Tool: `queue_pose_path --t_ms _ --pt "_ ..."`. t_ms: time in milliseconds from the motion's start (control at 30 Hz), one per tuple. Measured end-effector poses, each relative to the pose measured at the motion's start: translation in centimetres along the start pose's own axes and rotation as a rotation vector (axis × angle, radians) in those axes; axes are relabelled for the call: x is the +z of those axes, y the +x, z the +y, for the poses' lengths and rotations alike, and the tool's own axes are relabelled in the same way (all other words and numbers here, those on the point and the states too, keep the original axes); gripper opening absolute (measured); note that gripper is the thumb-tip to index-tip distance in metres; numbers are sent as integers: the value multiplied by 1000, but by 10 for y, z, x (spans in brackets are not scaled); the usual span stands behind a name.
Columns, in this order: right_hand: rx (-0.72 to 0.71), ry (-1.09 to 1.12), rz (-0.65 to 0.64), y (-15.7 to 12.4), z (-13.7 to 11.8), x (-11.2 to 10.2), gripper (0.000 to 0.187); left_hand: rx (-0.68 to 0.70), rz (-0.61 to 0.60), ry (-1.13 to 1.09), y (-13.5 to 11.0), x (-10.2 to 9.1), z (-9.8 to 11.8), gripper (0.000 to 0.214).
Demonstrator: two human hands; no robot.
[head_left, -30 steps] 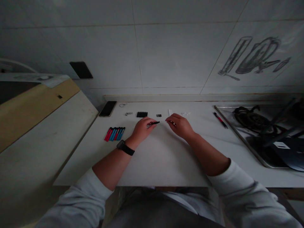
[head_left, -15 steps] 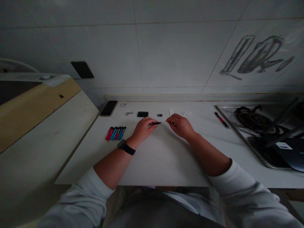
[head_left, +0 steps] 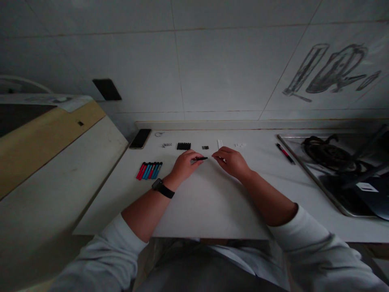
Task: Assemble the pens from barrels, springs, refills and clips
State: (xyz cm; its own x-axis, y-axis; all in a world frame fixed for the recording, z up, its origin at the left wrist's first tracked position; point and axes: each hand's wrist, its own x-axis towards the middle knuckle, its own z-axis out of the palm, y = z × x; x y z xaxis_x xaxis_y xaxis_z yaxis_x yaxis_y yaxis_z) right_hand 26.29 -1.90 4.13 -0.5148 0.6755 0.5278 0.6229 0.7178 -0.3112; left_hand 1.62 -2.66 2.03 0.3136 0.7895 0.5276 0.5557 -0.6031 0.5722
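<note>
My left hand (head_left: 183, 165) is closed, with a slim black pen part (head_left: 202, 158) pinched between thumb and fingers, its tapered end pointing right. Just across from that tip, my right hand (head_left: 233, 161) is closed in a pinch. What its fingertips hold is too small to make out. Beyond the hands lies a row of small parts: shiny coiled pieces (head_left: 167, 144), black caps or sleeves (head_left: 184, 146), tiny dark pieces (head_left: 205, 147), white strips (head_left: 219, 143) and little pale pieces (head_left: 240, 145). Several red and blue pen barrels (head_left: 148, 170) lie side by side left of my left hand.
A phone (head_left: 140, 138) and a thin ring (head_left: 159, 134) lie at the back left of the white counter (head_left: 209, 202). To the right are a red and black pen (head_left: 285, 154) and a gas stove (head_left: 322, 178). A pale cabinet (head_left: 60, 162) borders the left side.
The whole view has shifted very slightly. Both hands keep nearly the same pose, the left still with the black pen part, and no part on the counter has visibly moved.
</note>
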Motion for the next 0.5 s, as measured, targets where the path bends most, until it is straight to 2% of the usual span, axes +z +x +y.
queue_pose_path --t_ms 400,500 --pt "-2 71 -36 -1 -3 7 19 1 -45 -11 0 -1 4 11" --pt "-8 104 -51 -2 -4 10 25 2 -66 -23 0 -1 4 11"
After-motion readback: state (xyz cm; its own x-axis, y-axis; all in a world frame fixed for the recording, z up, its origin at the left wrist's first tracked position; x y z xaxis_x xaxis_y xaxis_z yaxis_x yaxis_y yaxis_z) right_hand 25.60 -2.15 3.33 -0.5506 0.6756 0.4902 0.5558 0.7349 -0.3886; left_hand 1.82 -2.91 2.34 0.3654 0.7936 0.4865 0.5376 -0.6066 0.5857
